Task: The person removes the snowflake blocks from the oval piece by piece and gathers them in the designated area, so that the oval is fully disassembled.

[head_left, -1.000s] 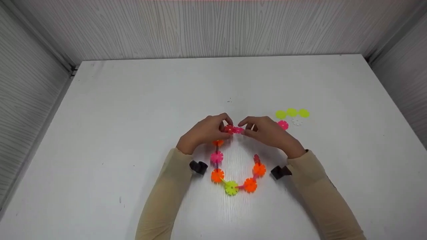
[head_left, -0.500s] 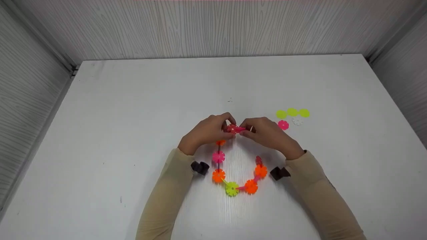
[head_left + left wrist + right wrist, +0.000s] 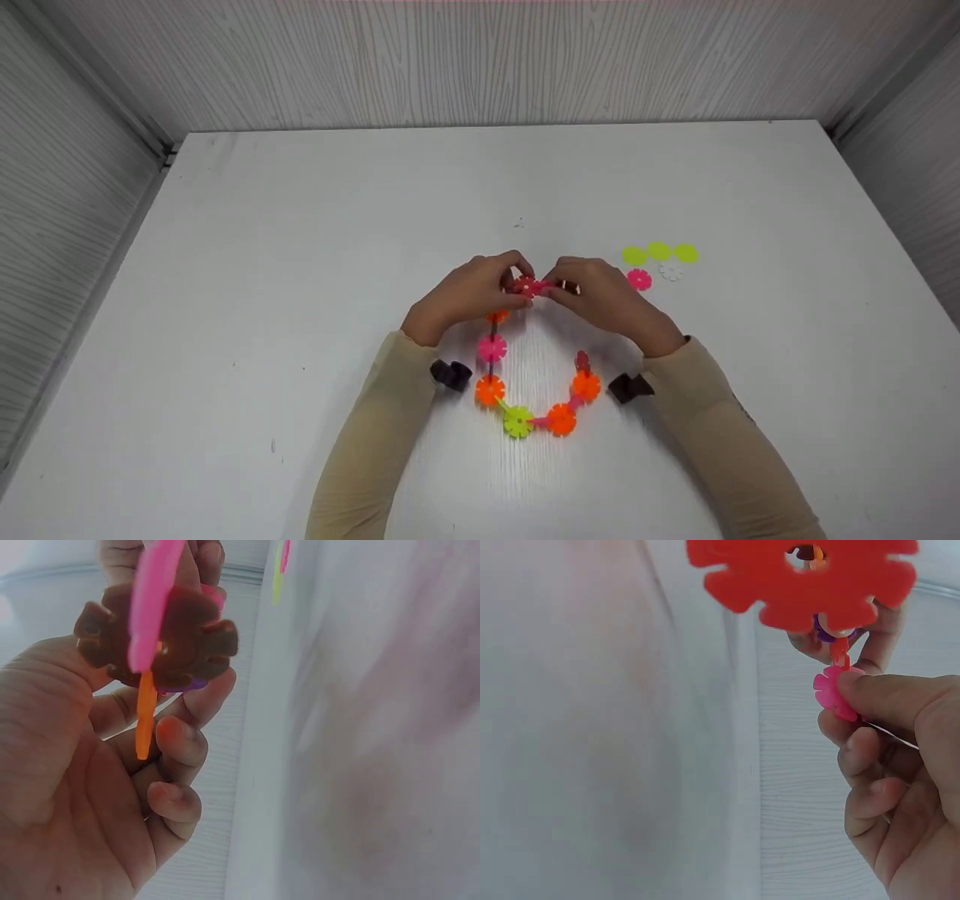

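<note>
Slotted plastic snowflake discs are joined into a curved chain, with an orange disc [image 3: 490,391] and a yellow-green disc [image 3: 518,421] along its near side. At the chain's far end, my left hand [image 3: 469,292] pinches a red disc [image 3: 526,286]. My right hand [image 3: 607,296] pinches a pink disc [image 3: 834,690] between thumb and fingers; in the right wrist view it meets the red disc edge-on. The chain's other end, a dark red disc [image 3: 583,361], stands free below my right hand. In the left wrist view a brown-looking disc [image 3: 187,637] partly hides my left fingers.
Beyond my right hand lie several loose discs on the white table [image 3: 300,225]: yellow ones [image 3: 659,250], a white one [image 3: 671,271] and a pink one [image 3: 640,280]. Wood-grain panels [image 3: 480,60] border the table at the back and sides.
My right fingers, spread around the pink disc earlier, now pinch it. The left hand has shifted slightly right with the red disc, and the chain has swayed a little.
</note>
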Motion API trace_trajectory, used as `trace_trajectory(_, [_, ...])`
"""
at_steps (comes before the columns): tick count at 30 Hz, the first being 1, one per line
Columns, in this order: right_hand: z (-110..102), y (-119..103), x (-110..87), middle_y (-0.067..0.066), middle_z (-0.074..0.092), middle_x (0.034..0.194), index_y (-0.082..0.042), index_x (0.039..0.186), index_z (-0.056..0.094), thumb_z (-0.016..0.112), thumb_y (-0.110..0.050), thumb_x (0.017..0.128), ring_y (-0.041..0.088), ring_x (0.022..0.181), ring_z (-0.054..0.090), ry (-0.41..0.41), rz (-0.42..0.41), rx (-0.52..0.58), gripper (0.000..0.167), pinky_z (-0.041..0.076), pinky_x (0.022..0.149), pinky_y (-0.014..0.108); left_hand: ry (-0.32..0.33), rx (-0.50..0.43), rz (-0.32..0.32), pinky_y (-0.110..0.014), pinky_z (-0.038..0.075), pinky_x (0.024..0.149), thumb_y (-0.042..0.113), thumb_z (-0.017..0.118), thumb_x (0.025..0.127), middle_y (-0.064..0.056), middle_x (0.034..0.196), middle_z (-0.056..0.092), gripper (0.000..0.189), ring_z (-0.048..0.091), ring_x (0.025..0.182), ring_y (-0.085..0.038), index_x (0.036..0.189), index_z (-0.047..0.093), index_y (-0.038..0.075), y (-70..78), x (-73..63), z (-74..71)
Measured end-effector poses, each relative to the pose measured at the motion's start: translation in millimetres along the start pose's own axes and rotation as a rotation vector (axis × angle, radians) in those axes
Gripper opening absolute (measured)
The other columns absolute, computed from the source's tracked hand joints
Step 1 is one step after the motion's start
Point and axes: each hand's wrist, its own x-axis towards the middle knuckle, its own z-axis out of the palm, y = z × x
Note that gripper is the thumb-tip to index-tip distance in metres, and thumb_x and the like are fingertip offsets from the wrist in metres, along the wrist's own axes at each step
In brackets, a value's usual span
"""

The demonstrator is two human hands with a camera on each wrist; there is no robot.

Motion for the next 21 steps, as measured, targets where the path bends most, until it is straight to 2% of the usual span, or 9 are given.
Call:
trace_trajectory(4, [-2, 2, -0.5, 0.008, 0.069, 0.089, -0.004, 0.098, 0.073, 0.069, -0.013, 0.089, 0.019, 0.076, 0.059, -0.007, -0.009, 0.009, 0.014, 0.055, 0.075, 0.034, -0.003, -0.006, 0.007, -0.024, 0.05, 0.067, 0.026, 0.068, 0.09, -0.007, 0.092, 0.064, 0.038, 0.055, 0.07, -0.017, 0.122, 0.056, 0.012, -0.5, 1.3, -0.4])
trace_trajectory(13, [-7, 7, -2.1, 0.005, 0.069, 0.089, -0.01, 0.109, 0.074, 0.068, -0.012, 0.089, 0.015, 0.076, 0.056, -0.087, -0.006, 0.036, 0.021, 0.05, 0.072, 0.025, -0.002, -0.014, 0.017, -0.025, 0.049, 0.073, 0.021, 0.066, 0.091, -0.009, 0.098, 0.065, 0.037, 0.056, 0.081, -0.018, 0.126, 0.058, 0.012, -5.7, 0.9, -3.7])
trace_trajectory(17, [-10, 7, -2.0, 0.004, 0.071, 0.094, -0.011, 0.11, 0.073, 0.069, -0.016, 0.088, 0.017, 0.08, 0.058, -0.083, 0.067, 0.031, 0.022, 0.051, 0.073, 0.027, 0.007, -0.001, 0.004, -0.026, 0.05, 0.074, 0.023, 0.068, 0.09, -0.009, 0.097, 0.065, 0.038, 0.056, 0.081, -0.018, 0.126, 0.058, 0.014, -6.2, 0.6, -5.6])
trace_trajectory(21, [-13, 12, -1.6, 0.005, 0.07, 0.092, -0.014, 0.113, 0.07, 0.068, -0.017, 0.09, 0.019, 0.077, 0.057, -0.078, 0.172, 0.041, 0.024, 0.051, 0.069, 0.027, 0.011, 0.007, -0.02, -0.027, 0.051, 0.074, 0.025, 0.068, 0.09, -0.007, 0.097, 0.065, 0.038, 0.057, 0.082, -0.018, 0.125, 0.059, 0.017, -6.0, -0.1, -5.7])
